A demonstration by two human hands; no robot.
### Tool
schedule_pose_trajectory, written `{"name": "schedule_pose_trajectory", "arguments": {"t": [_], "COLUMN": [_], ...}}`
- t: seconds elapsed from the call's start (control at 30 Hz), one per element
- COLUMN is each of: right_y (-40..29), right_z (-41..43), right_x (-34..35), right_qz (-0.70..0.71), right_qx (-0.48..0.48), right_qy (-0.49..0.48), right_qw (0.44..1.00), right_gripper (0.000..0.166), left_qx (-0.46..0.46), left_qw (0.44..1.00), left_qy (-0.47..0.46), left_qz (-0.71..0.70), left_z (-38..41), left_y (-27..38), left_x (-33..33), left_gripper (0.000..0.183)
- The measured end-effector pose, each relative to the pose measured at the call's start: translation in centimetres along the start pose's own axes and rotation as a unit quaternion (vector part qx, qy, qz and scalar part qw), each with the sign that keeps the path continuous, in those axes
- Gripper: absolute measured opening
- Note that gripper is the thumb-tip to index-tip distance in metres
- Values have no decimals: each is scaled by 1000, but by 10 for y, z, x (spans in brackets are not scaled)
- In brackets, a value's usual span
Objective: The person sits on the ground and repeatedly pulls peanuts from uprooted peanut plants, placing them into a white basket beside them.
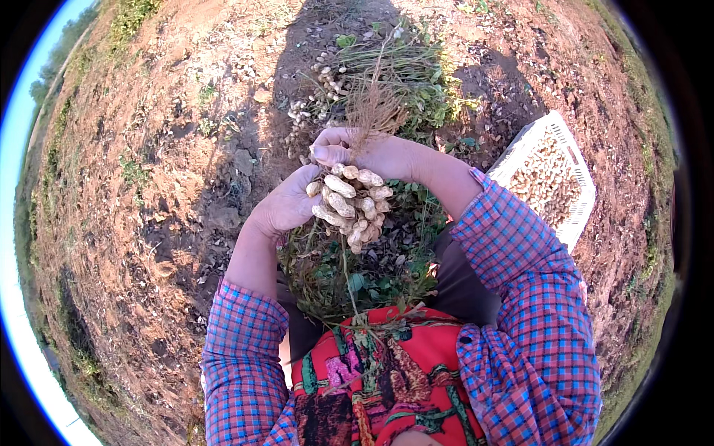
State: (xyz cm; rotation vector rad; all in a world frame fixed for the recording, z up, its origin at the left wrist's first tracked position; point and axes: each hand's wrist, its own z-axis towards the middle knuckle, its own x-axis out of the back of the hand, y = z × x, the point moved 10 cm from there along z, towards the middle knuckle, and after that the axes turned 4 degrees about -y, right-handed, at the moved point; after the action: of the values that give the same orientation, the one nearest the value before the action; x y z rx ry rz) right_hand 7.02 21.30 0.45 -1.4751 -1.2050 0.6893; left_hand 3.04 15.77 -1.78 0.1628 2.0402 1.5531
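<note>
A dense bunch of unshelled peanuts (pixel 348 206) hangs between my two hands in the middle of the view. My left hand (pixel 293 198) grips it from the left, with its fingers hidden behind the pods. From the right, my right hand (pixel 376 156) curls over the top of the bunch, its thumb and forefinger bent close together beside my left thumb. Thin dry roots (pixel 376 108) stick up past the back of my right hand. A stem (pixel 348 273) runs from below the pods toward my lap.
A white plastic crate (pixel 584 209) of picked peanuts (pixel 544 178) stands on the soil at right. Ahead lies a heap of pulled peanut plants (pixel 401 67), with pods (pixel 329 78) on its left side. Leafy plants (pixel 357 279) lie between my legs.
</note>
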Motion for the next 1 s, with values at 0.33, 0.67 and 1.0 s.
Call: {"name": "schedule_pose_trajectory", "arguments": {"t": [0.33, 0.67, 1.0], "right_y": [18, 30, 9], "right_z": [-25, -23, -21], "right_x": [29, 15, 37], "right_qz": [-101, 44, -123], "right_qx": [-25, 12, 82], "right_qy": [152, 97, 208], "right_qw": [983, 994, 967], "right_gripper": [38, 49, 32], "left_qx": [42, 51, 71], "left_qw": [994, 990, 991], "left_qy": [-11, 20, 71], "left_qz": [96, 130, 89], "left_z": [22, 19, 13], "left_y": [-20, -19, -5], "left_x": [-6, -3, -10], "left_gripper": [41, 39, 38]}}
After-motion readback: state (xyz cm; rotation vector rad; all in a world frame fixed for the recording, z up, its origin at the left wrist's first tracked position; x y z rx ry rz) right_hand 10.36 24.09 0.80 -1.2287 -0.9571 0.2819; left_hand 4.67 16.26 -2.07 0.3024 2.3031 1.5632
